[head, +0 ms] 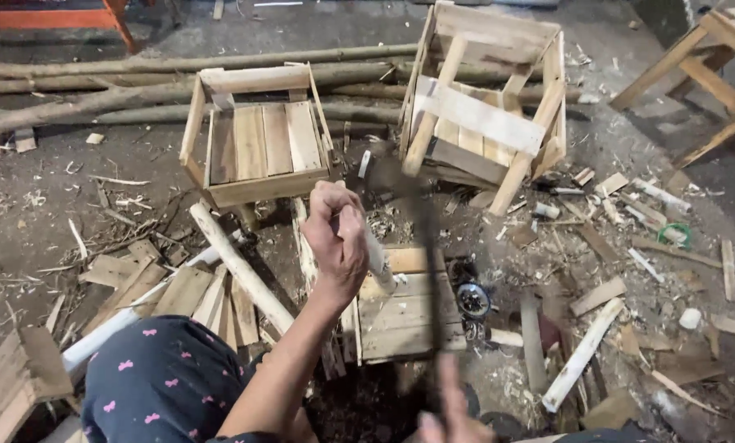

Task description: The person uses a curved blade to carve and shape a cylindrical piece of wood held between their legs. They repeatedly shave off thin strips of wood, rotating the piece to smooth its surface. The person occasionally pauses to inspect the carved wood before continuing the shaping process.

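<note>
My left hand (335, 238) is raised in a fist around a short pale peeled stick (380, 264), which slants down to the right out of the fist. My right hand (449, 414) sits at the bottom edge and grips the handle of a long dark blade (427, 262). The blade is blurred and runs upward just right of the stick. Under both lies a low block of pale planks (404, 316) on the ground. My knee in dark cloth with small pink shapes (162, 377) is at the lower left.
Two small plank chairs lie ahead: one on its back (257, 148), one tipped on its side (482, 107). Long rough poles (138, 82) lie across the back. Peeled sticks (240, 267), plank offcuts and shavings cover the ground. A wooden frame (696, 74) stands at the far right.
</note>
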